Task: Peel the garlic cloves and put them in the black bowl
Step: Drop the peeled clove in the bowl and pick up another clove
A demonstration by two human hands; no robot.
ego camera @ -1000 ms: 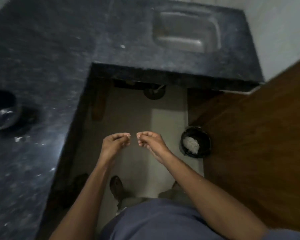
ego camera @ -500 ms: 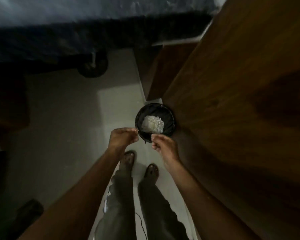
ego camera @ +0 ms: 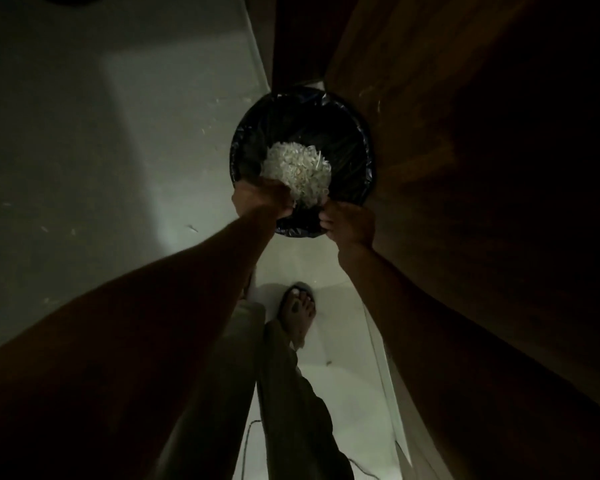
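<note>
I look straight down at a round bin lined with a black bag [ego camera: 354, 133] standing on the floor. A heap of white garlic peels [ego camera: 297, 171] lies inside it. My left hand [ego camera: 260, 199] hovers over the bin's near rim with its fingers curled, and a small pale scrap [ego camera: 293, 204] shows at the fingertips. Just right of it, my right hand [ego camera: 349, 220] is also over the rim with curled fingers; whether it holds anything is hidden in the dark. No garlic clove or black bowl is visible.
A dark wooden cabinet face [ego camera: 465, 150] rises directly right of the bin. The pale tiled floor [ego camera: 118, 150] spreads to the left, with a few stray peel bits on it. My leg and sandalled foot [ego camera: 298, 306] stand below the bin.
The view has dropped from the countertop down to the bin, which now looks much closer. Both hands have moved from mid-air to over the bin's near rim.
</note>
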